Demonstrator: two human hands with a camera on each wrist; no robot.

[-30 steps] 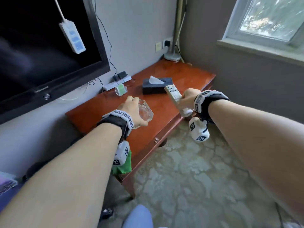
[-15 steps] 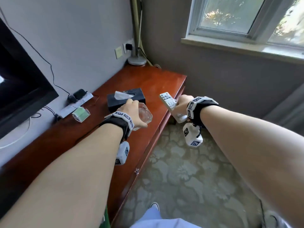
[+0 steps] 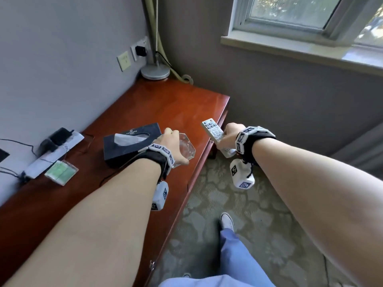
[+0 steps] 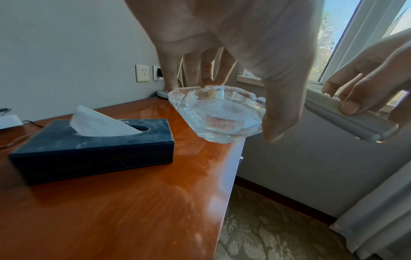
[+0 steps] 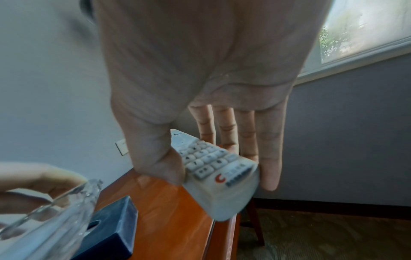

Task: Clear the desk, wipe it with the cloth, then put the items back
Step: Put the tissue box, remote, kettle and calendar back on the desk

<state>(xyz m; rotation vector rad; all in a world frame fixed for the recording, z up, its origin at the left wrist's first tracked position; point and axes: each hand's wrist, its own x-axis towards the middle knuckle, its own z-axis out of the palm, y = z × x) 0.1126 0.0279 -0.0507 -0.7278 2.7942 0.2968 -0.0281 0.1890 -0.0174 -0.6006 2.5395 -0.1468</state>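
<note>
My left hand [image 3: 174, 146] grips a clear glass ashtray [image 3: 186, 149] from above, thumb on its near rim and fingers on the far rim, holding it in the air over the front edge of the red-brown wooden desk [image 3: 165, 104]. The ashtray [image 4: 217, 114] hangs just right of a dark tissue box [image 4: 93, 147]. My right hand [image 3: 230, 134] grips a white remote control [image 3: 213, 130] past the desk's front edge, above the carpet. In the right wrist view the thumb and fingers clamp the remote [image 5: 218, 168] by its sides. No cloth is in view.
The tissue box [image 3: 128, 143] lies mid-desk. A power strip with a plug [image 3: 53, 150] and a small green packet [image 3: 61, 172] sit near the wall at left. A lamp base [image 3: 155, 71] stands in the far corner. Patterned carpet [image 3: 238, 204] and a window sill [image 3: 300, 52] lie to the right.
The view has swung right, so the television has left the picture. Both hands, still holding the ashtray and the remote, have moved along the desk towards the window end.
</note>
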